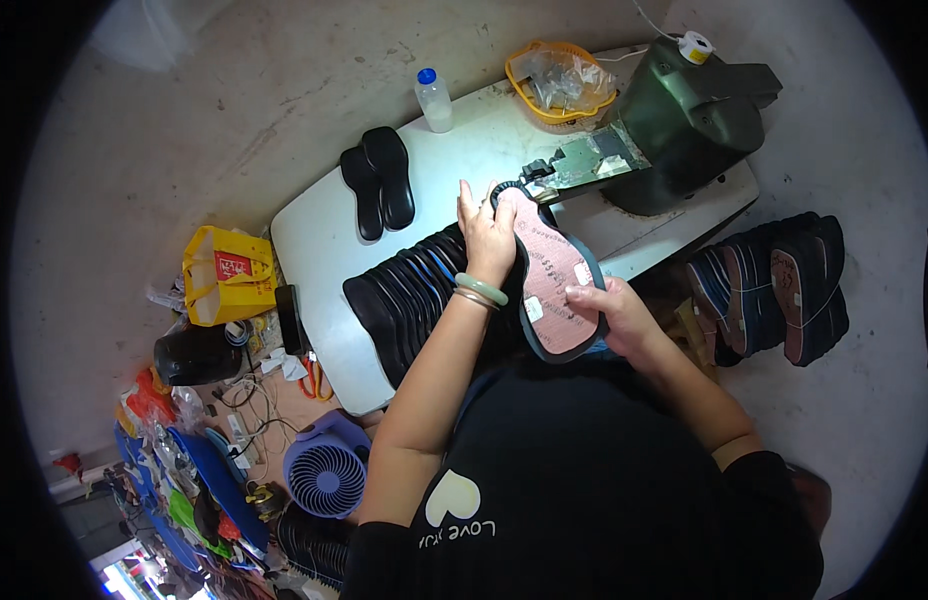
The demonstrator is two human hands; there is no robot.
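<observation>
A shoe sole with a pink insole board and a dark blue-grey rim (pixel 549 285) lies between my hands, its toe pushed under the head of a dark green sewing machine (pixel 684 125). My left hand (pixel 487 235) presses flat on the sole's toe end, a pale green bangle on its wrist. My right hand (pixel 609 315) grips the heel end at its right edge. Under my left forearm a row of several black soles with blue edges (pixel 414 300) is fanned out on the white table (pixel 319 250).
A pair of black insoles (pixel 379 182) and a small bottle with a blue cap (pixel 434 100) stand further back. A yellow basket (pixel 559 80) sits beside the machine. Stacked finished soles (pixel 774 285) lie right. A purple fan (pixel 324 475), a yellow bag (pixel 227 272) and clutter fill the floor left.
</observation>
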